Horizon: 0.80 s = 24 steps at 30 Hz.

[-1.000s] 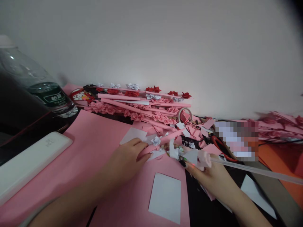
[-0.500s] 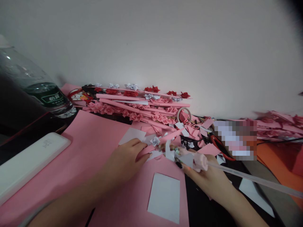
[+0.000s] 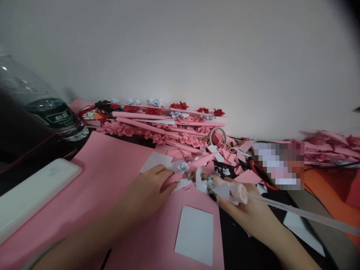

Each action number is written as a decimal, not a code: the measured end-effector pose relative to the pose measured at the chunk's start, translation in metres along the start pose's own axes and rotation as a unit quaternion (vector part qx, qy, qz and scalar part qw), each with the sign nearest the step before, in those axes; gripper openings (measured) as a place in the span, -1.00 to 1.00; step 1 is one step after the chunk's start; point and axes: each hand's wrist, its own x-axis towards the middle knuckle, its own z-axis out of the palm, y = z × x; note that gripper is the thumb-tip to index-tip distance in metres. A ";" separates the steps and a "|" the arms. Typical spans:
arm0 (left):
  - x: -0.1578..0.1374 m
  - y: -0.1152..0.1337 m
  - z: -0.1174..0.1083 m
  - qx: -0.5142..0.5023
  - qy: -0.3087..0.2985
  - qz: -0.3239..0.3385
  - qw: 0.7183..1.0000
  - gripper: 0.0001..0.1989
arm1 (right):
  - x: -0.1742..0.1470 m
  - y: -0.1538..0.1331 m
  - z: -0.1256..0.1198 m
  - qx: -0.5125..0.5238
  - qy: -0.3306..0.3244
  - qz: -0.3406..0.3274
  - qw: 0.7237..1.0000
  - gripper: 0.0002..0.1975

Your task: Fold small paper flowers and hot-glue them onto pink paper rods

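Bearings taken from mid-view, with twelve o'clock straight up the wall (image 3: 180, 56).

Left hand (image 3: 152, 187), seven o'clock: thumb and forefinger nearly closed, a narrow gap filled by a pink paper piece (image 3: 171, 181), its far end pointing to two o'clock from the fingers. White paper rose (image 3: 183, 167), one, at six, just beyond those fingertips.

Right hand (image 3: 247, 213), between four and five: wrapped about a pink glue gun (image 3: 238, 192), thumb laid along the near side, other fingers largely hidden. Translucent glue stick (image 3: 298, 213), emerging from the gun's rear toward four. Curled white strip (image 3: 200, 182), lying across the gun's front end; whether nozzle and pink piece touch cannot be told.

Beneath the left hand: large pink sheet (image 3: 120, 155). White card (image 3: 194, 234), one, flat on that sheet, just short of six. White oblong case (image 3: 42, 195), between eight and nine. Bottle (image 3: 54, 107), green label, a little past nine. Paper-flower stems (image 3: 149, 126), a heap, spread across the centre. Roll of tape (image 3: 210, 138), on edge, at three, near the centre.

Step in hand, by judgement: gun brought up to the pinched pink piece for gluing. Next move seems to call for a steady left pinch and a precisely aimed nozzle, clear of the fingertips
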 end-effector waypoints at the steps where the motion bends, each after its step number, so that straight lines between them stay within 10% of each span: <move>1: 0.000 0.000 0.000 0.000 0.003 0.003 1.000 -0.78 | 0.000 0.000 0.000 0.000 -0.002 -0.001 1.000 -0.84; 24: 0.000 0.000 -0.001 0.010 -0.005 0.004 1.000 -0.77 | -0.001 0.002 -0.002 -0.030 0.028 -0.007 0.999 -0.85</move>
